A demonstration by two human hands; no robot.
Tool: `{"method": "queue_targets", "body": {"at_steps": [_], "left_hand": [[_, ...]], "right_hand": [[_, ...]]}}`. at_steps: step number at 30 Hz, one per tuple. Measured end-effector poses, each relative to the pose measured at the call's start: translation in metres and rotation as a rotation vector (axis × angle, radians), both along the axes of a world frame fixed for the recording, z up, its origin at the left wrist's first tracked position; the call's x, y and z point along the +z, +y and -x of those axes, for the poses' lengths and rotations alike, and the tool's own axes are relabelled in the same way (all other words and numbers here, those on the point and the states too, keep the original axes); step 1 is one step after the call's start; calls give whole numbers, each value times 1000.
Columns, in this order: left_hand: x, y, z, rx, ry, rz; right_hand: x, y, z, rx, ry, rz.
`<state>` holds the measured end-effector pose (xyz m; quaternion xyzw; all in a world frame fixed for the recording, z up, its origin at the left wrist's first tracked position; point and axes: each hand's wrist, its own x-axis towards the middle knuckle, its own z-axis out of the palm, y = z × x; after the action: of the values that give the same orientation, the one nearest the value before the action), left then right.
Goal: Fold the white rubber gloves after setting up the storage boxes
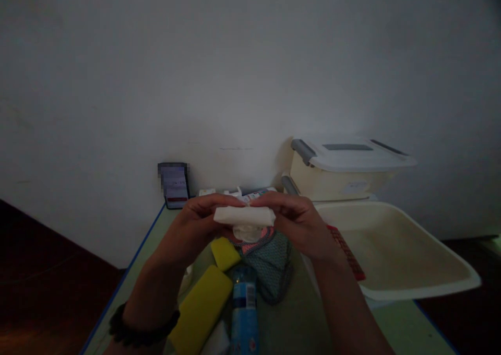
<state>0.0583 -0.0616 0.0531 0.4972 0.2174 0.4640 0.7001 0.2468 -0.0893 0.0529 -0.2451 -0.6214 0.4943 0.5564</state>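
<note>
My left hand and my right hand are raised over the table, both closed on the ends of a soft-looking white pad. Their fingertips meet along its far upper edge. Its exact kind does not show. Just below the pad is a round whitish thing, partly hidden. Beneath my hands lie a yellow sponge, a smaller yellow sponge, a grey-green cloth with a pink part and a blue bottle with a label.
At the right stands a cream basin, with a red grid-like thing by its left rim. Behind it is a lidded storage box. A phone leans on the wall. Small white packages lie at the back.
</note>
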Motion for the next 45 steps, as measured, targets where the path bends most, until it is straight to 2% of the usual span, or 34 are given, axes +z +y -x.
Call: {"method": "queue_targets", "body": {"at_steps": [4, 9, 14, 17, 19, 22, 26, 28, 31, 35, 37, 41, 45], "left_hand": [[-2, -1, 2, -30, -17, -13], [2, -2, 3, -4, -11, -60], [6, 0, 5, -15, 52, -110], [6, -1, 6, 54, 178, -178], [5, -1, 6, 111, 255, -192], [8, -2, 6, 146, 307, -181], [10, 0, 8, 179, 322, -167], [9, 1, 9, 216, 340, -166], [8, 3, 8, 233, 376, -163], [8, 3, 7, 134, 399, -165], [8, 3, 6, 124, 407, -170], [6, 2, 2, 156, 362, -149], [1, 2, -2, 92, 237, -111]], "right_hand": [[-5, 3, -1, 56, -10, -117], [-6, 5, -2, 20, -39, -221], [-2, 3, -1, -124, -154, -314], [0, 2, -2, -214, -243, -367], [0, 1, -4, -191, -270, -370], [-1, 0, -4, -140, -243, -232], [-1, 0, 4, -283, -280, 10], [0, 1, 7, -324, -322, 38], [1, 2, 10, -361, -276, 81], [2, 1, 9, -386, -222, 90], [2, 0, 9, -390, -213, 83], [1, 1, 10, -333, -139, 140], [-1, 4, 9, -186, 11, 220]]}}
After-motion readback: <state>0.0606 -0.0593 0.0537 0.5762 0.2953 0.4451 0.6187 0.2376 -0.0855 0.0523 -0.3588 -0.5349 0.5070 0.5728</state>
